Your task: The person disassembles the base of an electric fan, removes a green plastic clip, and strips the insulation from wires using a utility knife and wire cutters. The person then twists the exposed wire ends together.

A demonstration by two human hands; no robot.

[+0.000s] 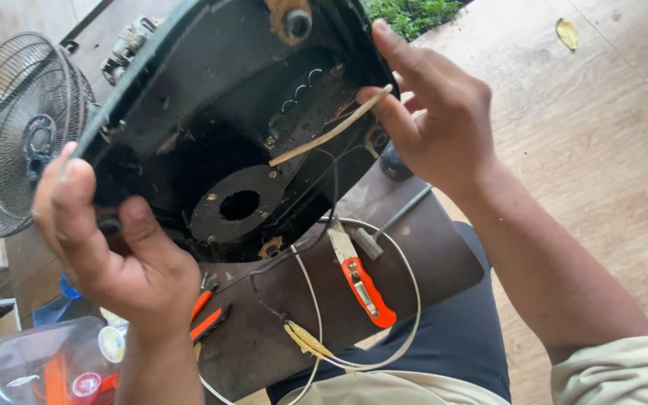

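I hold a black fan base (pixel 211 112) tilted up with its hollow underside facing me. My left hand (pixel 114 247) grips its lower left rim, thumb on the inside. My right hand (pixel 436 120) holds the right rim, and its fingers pinch a cream wire (pixel 324 135) that runs across the inside. A round black plate with a centre hole (pixel 238 204) sits in the base. Thin dark wires hang from the base toward my lap.
A brown board (pixel 406 262) on my lap carries an orange-handled knife (pixel 361 281), a screwdriver (pixel 391 225), orange-handled pliers (pixel 208 315) and a looped white cable (pixel 406 300). A wire fan guard (pixel 20 131) stands at left. A clear plastic container (pixel 46 367) sits at bottom left.
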